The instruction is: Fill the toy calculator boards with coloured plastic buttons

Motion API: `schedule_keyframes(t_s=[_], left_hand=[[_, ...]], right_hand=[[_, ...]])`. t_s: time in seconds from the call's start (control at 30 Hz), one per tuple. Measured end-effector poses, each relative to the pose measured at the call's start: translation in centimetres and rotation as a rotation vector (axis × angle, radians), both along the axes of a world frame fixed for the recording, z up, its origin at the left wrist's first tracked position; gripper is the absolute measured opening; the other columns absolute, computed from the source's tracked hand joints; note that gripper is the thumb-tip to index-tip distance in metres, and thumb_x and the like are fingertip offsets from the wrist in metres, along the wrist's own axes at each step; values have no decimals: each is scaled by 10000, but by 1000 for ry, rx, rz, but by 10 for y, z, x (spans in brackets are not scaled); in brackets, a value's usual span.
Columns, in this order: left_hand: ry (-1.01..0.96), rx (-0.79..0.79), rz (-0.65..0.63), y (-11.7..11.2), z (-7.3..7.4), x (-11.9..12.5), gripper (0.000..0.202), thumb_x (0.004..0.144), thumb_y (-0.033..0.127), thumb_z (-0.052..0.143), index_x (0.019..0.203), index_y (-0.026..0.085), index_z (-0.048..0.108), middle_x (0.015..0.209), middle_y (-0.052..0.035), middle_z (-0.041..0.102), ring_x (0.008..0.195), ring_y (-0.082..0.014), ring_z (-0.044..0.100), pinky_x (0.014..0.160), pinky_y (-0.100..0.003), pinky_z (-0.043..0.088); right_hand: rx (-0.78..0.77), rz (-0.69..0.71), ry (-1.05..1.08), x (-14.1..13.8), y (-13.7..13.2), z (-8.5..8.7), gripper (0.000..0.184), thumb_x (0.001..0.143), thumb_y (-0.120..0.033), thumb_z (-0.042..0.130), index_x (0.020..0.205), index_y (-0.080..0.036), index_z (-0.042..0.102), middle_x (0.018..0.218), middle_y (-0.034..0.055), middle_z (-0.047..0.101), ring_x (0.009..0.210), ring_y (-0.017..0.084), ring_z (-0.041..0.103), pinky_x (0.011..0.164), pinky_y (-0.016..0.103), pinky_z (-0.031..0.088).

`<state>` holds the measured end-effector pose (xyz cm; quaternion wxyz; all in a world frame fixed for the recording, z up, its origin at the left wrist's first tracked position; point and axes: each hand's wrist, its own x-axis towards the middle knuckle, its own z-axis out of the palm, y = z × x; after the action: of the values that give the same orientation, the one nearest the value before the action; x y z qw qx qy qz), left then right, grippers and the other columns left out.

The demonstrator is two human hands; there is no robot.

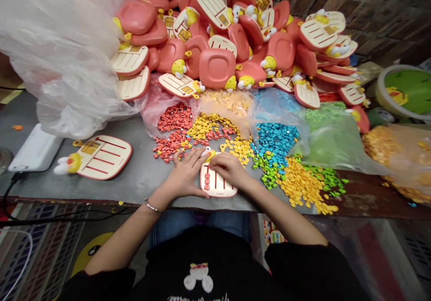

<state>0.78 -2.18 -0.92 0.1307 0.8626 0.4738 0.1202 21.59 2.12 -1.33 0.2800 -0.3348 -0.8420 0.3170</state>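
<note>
A cream-faced toy board [220, 186] with a pink rim, dark red slots and a yellow duck-like head with white eyes lies on the table before me. Three small red pieces [207, 181] sit along its leftmost slot. My left hand [186, 173] grips the board's left side, thumb at the lower edge and fingers spread toward the head. My right hand [232, 168] is over the board's upper part, its fingers bent together near the slots. Whatever is between those fingertips is hidden. Loose red pieces [168, 146] and yellow pieces [239, 148] lie just beyond my hands.
Another toy board [106, 157] lies at left, beside a white box [37, 150] with a cable. Blue pieces [276, 141], green pieces [269, 173] and orange-yellow pieces [303, 184] spread at right, near plastic bags. Many boards [217, 67] are heaped at the back. A tub [380, 90] stands far right.
</note>
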Motion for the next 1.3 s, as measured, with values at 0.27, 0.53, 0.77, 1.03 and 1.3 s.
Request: schedule_keyframes(t_s=[0.27,0.53,0.77,1.03,1.3], left_hand=[[1,0,3,0,0,-1,1183,571,800,671,1525,221,278,1531,-182,356,1371,-414,324,1096,-539,69],[-12,31,-18,0,2,-3,1167,547,826,664,1494,220,351,1537,-188,338,1358,-413,336,1092,-553,74],[-2,26,-3,0,2,-3,1128,554,820,662,1476,233,384,1538,-184,340,1356,-408,328,1092,-555,81],[-4,30,-4,0,3,-4,1121,561,817,666,1474,229,392,1540,-194,329,1357,-419,325,1083,-576,92],[13,32,-20,0,-2,-5,966,620,798,639,1401,246,501,1565,-207,266,1387,-413,282,1085,-582,75]], right_hand=[[-190,67,19,11,8,15,154,865,-306,666,972,-196,679,870,35,720,785,176,652,735,289,496],[100,-260,-195,0,96,19,146,887,-142,566,945,-180,696,967,89,708,910,216,642,835,336,492],[157,-279,-388,-20,110,12,187,889,-99,520,955,-160,683,951,116,669,891,226,616,823,334,483],[122,-131,-89,46,37,30,145,928,-221,548,967,-203,687,942,77,640,886,201,612,765,326,498],[151,-139,-265,50,19,8,182,935,-221,540,827,-177,680,776,71,605,755,196,567,674,306,447]])
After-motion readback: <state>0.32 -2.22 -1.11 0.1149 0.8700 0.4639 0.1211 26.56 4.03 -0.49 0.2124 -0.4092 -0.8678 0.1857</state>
